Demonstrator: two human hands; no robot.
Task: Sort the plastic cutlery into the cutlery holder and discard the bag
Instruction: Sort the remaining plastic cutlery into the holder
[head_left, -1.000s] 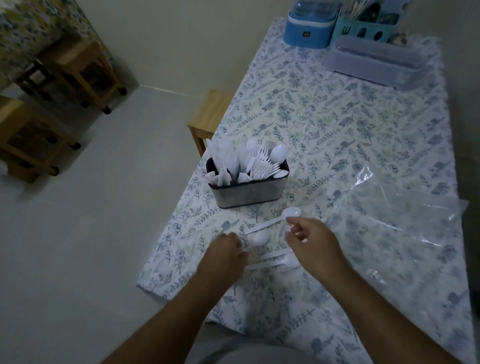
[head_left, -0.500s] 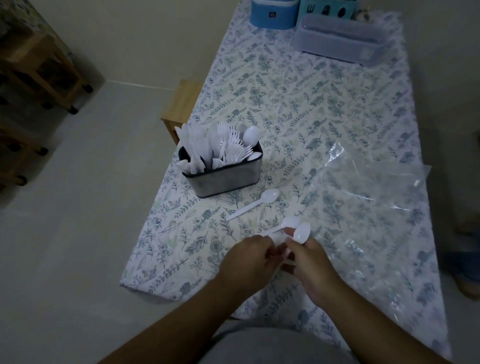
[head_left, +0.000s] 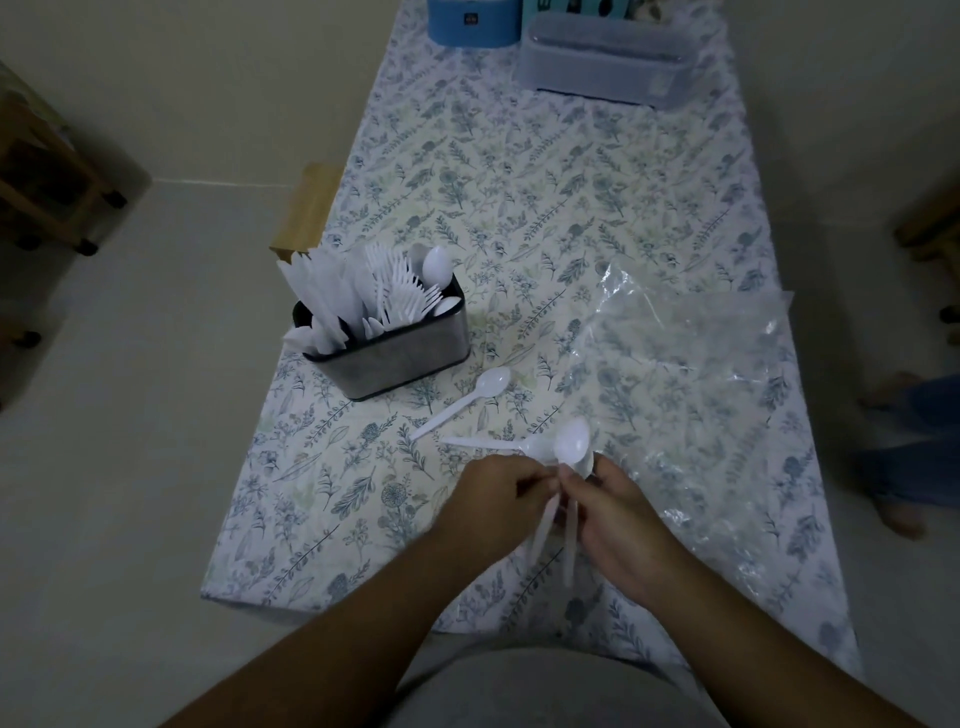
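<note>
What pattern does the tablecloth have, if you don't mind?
The tablecloth has blue-green leaves and flowers on white; head view.

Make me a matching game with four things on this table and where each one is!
Things:
1. cutlery holder
2. loose spoon
3. clear bag
4. blue container

Places:
A. far end of the table
B. spread flat on the table's right side
C. near the left edge, full of white cutlery
D. lying alone on the cloth, just in front of the holder

Pairs: 1-C, 2-D, 3-B, 4-A
</note>
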